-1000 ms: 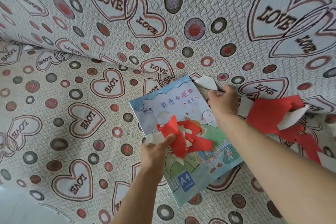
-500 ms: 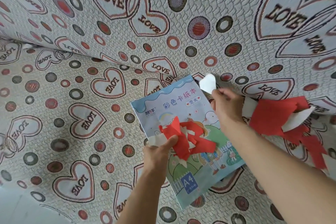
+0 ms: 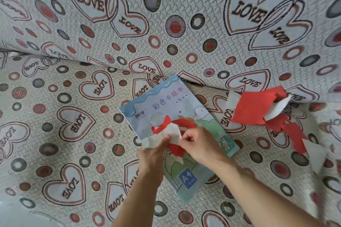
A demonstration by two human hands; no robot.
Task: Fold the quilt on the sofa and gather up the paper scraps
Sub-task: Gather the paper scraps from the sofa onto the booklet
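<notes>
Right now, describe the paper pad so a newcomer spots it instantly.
Find the heart-print sofa cover, then both hands at its middle. Under them lies the paper pad, flat and slanted. It alone has a blue cartoon cover marked A4; the scraps nearby are plain red and white.

So the paper pad (image 3: 177, 131) is lying flat on the sofa seat (image 3: 60, 134), its far corner poking up against the backrest (image 3: 166, 14) behind it. Both hands are meeting over the middle of the pad, left hand (image 3: 153, 153) and right hand (image 3: 199, 143) side by side, pinching a bunch of scraps (image 3: 169, 132) sitting on top of it. Off to the right, well apart from the pad, more loose scraps (image 3: 258, 108) are trailing along the seat from the crease toward the near edge.
</notes>
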